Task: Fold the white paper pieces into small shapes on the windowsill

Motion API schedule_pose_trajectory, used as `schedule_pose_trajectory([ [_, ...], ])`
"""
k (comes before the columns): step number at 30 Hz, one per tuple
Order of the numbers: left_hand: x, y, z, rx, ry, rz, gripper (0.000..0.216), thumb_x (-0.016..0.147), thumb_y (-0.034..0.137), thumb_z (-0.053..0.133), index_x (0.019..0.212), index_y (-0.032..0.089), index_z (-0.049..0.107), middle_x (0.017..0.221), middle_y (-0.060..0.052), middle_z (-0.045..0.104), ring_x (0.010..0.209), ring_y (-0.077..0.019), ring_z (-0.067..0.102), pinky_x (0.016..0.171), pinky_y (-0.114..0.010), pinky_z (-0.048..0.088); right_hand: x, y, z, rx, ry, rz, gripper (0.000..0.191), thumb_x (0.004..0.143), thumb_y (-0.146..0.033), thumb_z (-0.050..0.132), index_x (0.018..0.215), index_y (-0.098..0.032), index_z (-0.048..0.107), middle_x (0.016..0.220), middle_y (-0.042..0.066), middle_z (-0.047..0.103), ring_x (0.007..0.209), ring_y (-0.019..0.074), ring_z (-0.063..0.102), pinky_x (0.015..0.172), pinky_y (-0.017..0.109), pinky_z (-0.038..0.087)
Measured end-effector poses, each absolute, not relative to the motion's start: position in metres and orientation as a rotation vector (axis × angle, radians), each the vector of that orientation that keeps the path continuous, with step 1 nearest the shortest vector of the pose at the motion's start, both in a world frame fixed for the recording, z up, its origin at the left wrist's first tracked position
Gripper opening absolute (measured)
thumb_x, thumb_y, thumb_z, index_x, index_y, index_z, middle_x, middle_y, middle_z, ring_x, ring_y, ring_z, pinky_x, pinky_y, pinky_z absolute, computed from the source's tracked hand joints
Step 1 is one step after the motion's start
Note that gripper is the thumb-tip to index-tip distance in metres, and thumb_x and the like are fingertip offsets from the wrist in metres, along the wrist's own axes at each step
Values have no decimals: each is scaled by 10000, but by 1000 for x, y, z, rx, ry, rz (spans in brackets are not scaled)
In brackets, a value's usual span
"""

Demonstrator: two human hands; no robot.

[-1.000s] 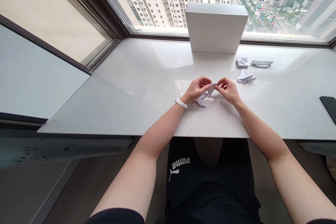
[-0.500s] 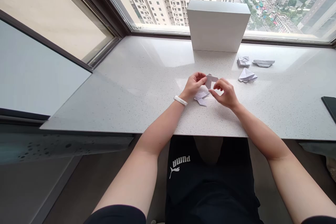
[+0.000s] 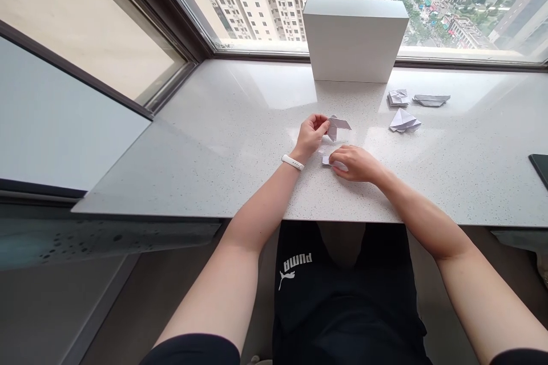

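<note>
My left hand [image 3: 311, 134], with a white band on the wrist, pinches a small folded white paper piece [image 3: 338, 125] and holds it just above the speckled white counter [image 3: 214, 142]. My right hand [image 3: 354, 162] lies lower, its fingers curled down on a second white paper piece [image 3: 327, 159] that rests on the counter; most of that piece is hidden under the fingers.
A white box [image 3: 354, 40] stands at the back by the window. To its right lie three folded paper shapes [image 3: 404, 121], [image 3: 397, 97], [image 3: 431, 100]. A dark phone [image 3: 541, 166] sits at the right edge. My black-clad lap is under the counter's front edge.
Both hands held one paper piece together; now my left hand alone holds it, lifted slightly. My right hand let go and dropped down onto the paper lying on the counter.
</note>
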State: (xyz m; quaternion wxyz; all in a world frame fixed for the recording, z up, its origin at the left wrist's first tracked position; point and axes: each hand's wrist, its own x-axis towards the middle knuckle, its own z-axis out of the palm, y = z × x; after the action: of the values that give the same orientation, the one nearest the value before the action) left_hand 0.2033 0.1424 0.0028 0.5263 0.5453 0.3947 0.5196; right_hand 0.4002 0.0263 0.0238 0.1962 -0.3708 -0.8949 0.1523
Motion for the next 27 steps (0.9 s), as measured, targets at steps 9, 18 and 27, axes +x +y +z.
schedule_pose_trajectory([
  [9,202,135,3,1444,874,1187,418,951,534,1070,1019,216,808,1066,-103,884,983,-241,834,904,-379,684,416,40,23,-1113,-1669,554,425,1201,-650,714,1128,-273,894,1157,100,887,966,248,784,848,414,673],
  [18,205,129,10,1427,793,1056,518,874,589,1108,1048,188,830,1108,-130,909,1015,-254,857,906,-387,715,425,51,11,-1315,-1472,562,535,1124,-774,772,1110,-255,900,1035,83,895,854,226,737,801,390,619],
  [27,207,122,15,1380,782,1017,445,898,518,1082,1041,198,809,1088,-102,891,986,-232,836,865,-359,710,427,52,12,-1393,-1493,483,456,1127,-704,767,1041,-264,850,1032,95,885,928,278,762,939,475,664],
])
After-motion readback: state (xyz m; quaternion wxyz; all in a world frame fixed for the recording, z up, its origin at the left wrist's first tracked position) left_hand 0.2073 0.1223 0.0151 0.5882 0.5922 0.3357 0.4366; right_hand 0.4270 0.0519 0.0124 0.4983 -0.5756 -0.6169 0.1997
